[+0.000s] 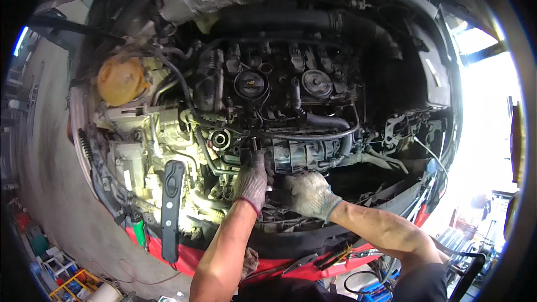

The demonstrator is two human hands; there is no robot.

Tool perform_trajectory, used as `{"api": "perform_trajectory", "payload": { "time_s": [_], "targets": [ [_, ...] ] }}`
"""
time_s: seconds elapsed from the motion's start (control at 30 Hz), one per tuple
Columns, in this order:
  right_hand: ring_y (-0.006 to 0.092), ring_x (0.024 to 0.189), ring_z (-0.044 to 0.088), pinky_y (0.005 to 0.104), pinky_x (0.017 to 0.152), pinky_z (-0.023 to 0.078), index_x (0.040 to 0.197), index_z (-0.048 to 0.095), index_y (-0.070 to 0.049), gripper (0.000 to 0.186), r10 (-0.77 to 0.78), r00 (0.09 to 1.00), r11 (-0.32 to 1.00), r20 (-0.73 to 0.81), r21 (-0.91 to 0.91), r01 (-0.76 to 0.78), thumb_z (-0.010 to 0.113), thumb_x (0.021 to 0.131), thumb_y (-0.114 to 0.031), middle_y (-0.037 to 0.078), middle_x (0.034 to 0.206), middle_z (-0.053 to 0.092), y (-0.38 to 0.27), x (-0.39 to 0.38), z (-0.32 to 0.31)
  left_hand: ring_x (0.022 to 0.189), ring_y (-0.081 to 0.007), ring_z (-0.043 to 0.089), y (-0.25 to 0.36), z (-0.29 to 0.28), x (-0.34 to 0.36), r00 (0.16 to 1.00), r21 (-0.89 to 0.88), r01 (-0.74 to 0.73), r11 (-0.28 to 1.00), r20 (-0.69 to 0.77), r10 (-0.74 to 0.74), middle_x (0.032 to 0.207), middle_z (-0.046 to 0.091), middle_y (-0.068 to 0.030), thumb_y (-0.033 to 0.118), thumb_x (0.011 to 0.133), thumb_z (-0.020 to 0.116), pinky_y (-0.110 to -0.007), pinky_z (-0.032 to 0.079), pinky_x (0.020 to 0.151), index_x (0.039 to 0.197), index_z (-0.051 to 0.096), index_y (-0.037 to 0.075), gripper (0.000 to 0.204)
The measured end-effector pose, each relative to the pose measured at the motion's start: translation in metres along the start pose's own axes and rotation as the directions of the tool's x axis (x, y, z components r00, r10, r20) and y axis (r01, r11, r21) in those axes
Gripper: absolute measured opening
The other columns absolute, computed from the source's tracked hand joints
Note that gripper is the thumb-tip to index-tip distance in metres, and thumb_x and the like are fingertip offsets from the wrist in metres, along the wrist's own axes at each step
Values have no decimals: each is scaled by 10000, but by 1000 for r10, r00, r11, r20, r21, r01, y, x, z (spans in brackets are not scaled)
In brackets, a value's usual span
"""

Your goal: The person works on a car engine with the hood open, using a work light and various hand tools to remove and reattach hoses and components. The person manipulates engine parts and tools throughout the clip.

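Note:
My left hand [253, 179], in a whitish knitted work glove with a dirty palm side, reaches into the front of a car engine [279, 95]. Its fingers are closed near a short metal rod [255, 144] that stands up by the fingertips; what they grip is hidden. Just to the right, my right hand [312, 194], gloved the same way, is curled low in front of the ribbed dark intake manifold [296, 155]. Its fingertips point inward and out of sight, so whatever it holds cannot be made out. A black oil filler cap [250, 84] sits above both hands.
A long black work light [171, 212] stands at the left, with the lit engine parts beside it. Near it is a green-handled tool [139, 232]. An orange coolant tank [120, 81] is at the far left. Tools lie along the red front edge [330, 271]. A black hose [313, 135] crosses the engine.

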State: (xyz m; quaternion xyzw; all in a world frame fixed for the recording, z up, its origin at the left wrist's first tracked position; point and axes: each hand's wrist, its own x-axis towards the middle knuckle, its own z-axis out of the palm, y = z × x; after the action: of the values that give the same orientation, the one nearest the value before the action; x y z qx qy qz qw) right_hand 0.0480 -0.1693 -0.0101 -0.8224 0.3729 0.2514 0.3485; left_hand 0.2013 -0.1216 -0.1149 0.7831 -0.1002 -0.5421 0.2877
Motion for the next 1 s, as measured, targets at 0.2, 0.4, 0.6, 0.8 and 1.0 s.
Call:
{"api": "perform_trajectory", "payload": {
  "time_s": [0.2, 0.4, 0.6, 0.8, 1.0],
  "targets": [
    [381, 1086, 670, 486, 915, 542, 1195, 672, -111, 505, -63, 990, 990, -129, -133, 46, 587, 956, -547, 213, 1112, 687, 2, -27, -17, 770, -228, 594, -1, -6, 9, 992, -233, 14, 972, 127, 16, 904, 672, -70, 585, 976, 561, -436, 531, 678, 1042, 707, 91, 520],
    [386, 956, 719, 473, 809, 590, 1213, 583, 15, 619, 143, 948, 954, -286, -213, -209, 510, 1001, -561, 243, 1081, 676, -23, -52, 24, 713, -179, 559, -5, -19, 6, 976, -338, 27, 941, 214, 49, 837, 644, -38, 523, 1005, 574, -407, 511, 630, 1093, 696, 100, 448],
    [432, 1013, 702, 481, 832, 595, 1252, 526, 55, 688, 295, 914, 953, -278, 15, -303, 511, 998, -584, 302, 1171, 631, -16, -42, 52, 668, -162, 608, -12, -10, 18, 986, -277, 13, 961, 166, 34, 814, 681, -34, 527, 1010, 558, -336, 484, 598, 993, 714, 79, 474],
    [434, 1056, 695, 490, 833, 592, 1311, 469, 74, 769, 386, 875, 922, -293, 107, -372, 517, 984, -620, 327, 1294, 579, -29, -37, 65, 632, -214, 629, -15, -9, 38, 993, 140, -116, 983, -17, 119, 715, 682, -71, 576, 997, 536, -376, 478, 599, 841, 717, 40, 586],
    [414, 1139, 667, 476, 923, 559, 1327, 468, 59, 788, 447, 864, 889, -231, 221, -401, 507, 980, -647, 281, 1276, 606, -29, -32, 77, 1148, -432, 659, -6, -10, 36, 988, 404, -143, 904, 9, 152, 1178, 691, -286, 566, 1025, 345, -495, 541, 949, 1116, 716, -14, 694]
  ]
}}
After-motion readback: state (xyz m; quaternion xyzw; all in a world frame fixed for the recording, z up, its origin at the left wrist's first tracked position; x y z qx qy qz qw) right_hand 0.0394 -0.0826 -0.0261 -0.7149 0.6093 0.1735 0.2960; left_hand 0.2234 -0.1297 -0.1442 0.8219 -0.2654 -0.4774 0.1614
